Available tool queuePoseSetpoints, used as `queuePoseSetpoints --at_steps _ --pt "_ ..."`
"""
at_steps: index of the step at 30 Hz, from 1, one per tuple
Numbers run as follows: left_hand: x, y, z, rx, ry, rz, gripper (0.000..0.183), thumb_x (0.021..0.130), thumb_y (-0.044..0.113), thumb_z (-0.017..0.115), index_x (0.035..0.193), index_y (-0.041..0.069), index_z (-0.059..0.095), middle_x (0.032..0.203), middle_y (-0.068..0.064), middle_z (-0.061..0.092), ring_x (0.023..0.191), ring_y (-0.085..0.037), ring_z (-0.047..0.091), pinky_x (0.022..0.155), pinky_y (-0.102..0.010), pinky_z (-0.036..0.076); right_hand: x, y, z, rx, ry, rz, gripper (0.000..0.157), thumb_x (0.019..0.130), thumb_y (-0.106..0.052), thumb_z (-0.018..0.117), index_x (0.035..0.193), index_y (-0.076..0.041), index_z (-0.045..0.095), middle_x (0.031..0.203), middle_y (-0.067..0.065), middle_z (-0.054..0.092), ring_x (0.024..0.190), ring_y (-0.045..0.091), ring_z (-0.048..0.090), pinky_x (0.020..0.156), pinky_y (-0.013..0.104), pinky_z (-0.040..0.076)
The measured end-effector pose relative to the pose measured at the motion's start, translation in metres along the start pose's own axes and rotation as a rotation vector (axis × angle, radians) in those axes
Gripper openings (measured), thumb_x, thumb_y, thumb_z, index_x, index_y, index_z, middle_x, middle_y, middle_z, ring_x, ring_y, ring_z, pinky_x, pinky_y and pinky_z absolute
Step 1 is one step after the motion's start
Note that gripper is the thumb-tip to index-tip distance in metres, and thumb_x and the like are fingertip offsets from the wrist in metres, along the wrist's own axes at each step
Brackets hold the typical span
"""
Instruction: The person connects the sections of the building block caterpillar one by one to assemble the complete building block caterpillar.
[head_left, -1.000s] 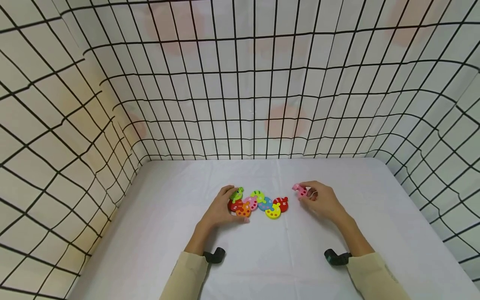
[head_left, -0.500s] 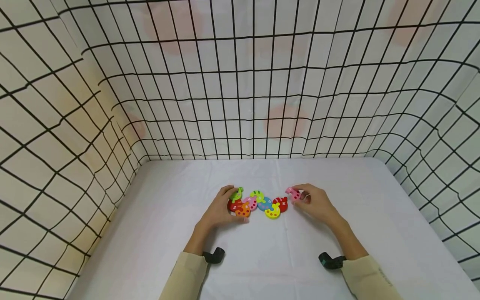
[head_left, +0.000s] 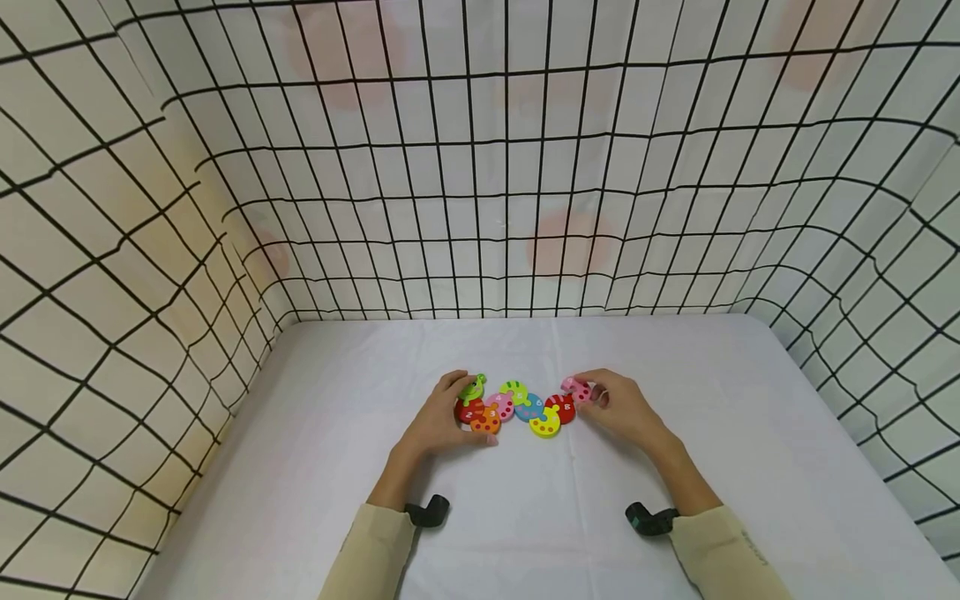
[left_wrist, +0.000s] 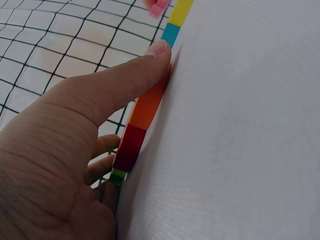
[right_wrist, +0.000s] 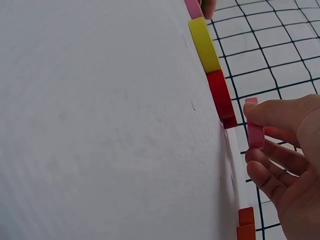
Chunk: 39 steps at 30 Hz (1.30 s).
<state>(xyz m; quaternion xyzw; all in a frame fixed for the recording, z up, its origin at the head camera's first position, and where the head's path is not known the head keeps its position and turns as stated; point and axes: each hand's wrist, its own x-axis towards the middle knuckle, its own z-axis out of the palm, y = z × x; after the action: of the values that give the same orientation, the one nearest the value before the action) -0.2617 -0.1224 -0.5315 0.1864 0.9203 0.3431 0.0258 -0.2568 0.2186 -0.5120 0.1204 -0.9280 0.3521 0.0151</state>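
Note:
A row of joined, numbered wooden caterpillar puzzle pieces lies on the white table, with a green head piece (head_left: 473,390) at its left end. My left hand (head_left: 438,419) holds that end, thumb along the near side by the orange piece (left_wrist: 148,105), fingers round the far side by the head. My right hand (head_left: 621,405) pinches a pink puzzle piece (right_wrist: 255,127) with dark spots between thumb and fingers. In the head view the pink piece overlaps the upper right of the red piece (head_left: 561,409), the row's right end; the right wrist view shows it raised off the table.
Between the ends lie a blue piece (head_left: 529,407), a yellow piece (head_left: 546,424) and others. Low in the right wrist view stands another orange block (right_wrist: 246,227), hidden in the head view. Black-gridded white walls (head_left: 525,208) enclose the table (head_left: 540,517).
My right hand has moved left with the pink piece, bringing it from well right of the row to the red end piece. My left hand has stayed in place.

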Motion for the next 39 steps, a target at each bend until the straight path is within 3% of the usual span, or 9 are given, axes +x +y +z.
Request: queuePoseSetpoints --at_steps 8,16,21,31,39 --pt "0.001 -0.001 0.000 0.009 0.000 -0.004 0.112 0.065 0.059 0.091 0.157 0.016 0.043 0.163 -0.006 0.035 0.149 -0.029 0.040 0.119 -0.052 0.040 -0.002 0.000 0.001 -0.013 -0.025 -0.004 0.044 0.092 -0.015 0.076 0.134 -0.010 0.066 0.101 0.005 0.065 0.088 0.020 0.056 0.074 0.029 0.051" --pt "0.001 -0.001 0.000 0.007 -0.002 0.001 0.112 0.066 0.058 0.091 0.157 0.015 0.043 0.164 -0.007 0.035 0.148 -0.029 0.040 0.119 -0.053 0.040 -0.001 0.000 0.005 -0.050 -0.042 -0.036 0.044 0.093 -0.014 0.073 0.136 -0.010 0.066 0.125 0.009 0.067 0.090 0.019 0.056 0.076 0.027 0.052" --pt "0.001 0.000 0.000 0.000 0.000 0.011 0.110 0.067 0.057 0.091 0.157 0.014 0.044 0.163 -0.008 0.035 0.148 -0.030 0.041 0.119 -0.053 0.041 0.000 0.001 0.008 -0.081 -0.052 -0.015 0.046 0.093 -0.015 0.073 0.138 -0.009 0.064 0.129 0.010 0.066 0.091 0.019 0.057 0.077 0.025 0.053" --pt "0.001 -0.001 -0.002 0.002 -0.020 0.003 0.107 0.068 0.056 0.090 0.157 0.019 0.043 0.165 -0.008 0.034 0.149 -0.033 0.039 0.119 -0.056 0.039 -0.003 0.001 0.012 -0.072 -0.058 0.038 0.047 0.094 -0.016 0.072 0.140 -0.011 0.063 0.132 0.011 0.065 0.100 0.023 0.057 0.088 0.037 0.056" --pt "0.001 -0.001 -0.002 0.012 -0.032 -0.011 0.106 0.070 0.054 0.090 0.158 0.020 0.042 0.166 -0.005 0.032 0.151 -0.032 0.037 0.119 -0.057 0.039 -0.004 0.005 0.012 -0.045 -0.052 0.015 0.047 0.094 -0.014 0.072 0.140 -0.012 0.062 0.137 0.011 0.064 0.103 0.024 0.058 0.091 0.040 0.056"
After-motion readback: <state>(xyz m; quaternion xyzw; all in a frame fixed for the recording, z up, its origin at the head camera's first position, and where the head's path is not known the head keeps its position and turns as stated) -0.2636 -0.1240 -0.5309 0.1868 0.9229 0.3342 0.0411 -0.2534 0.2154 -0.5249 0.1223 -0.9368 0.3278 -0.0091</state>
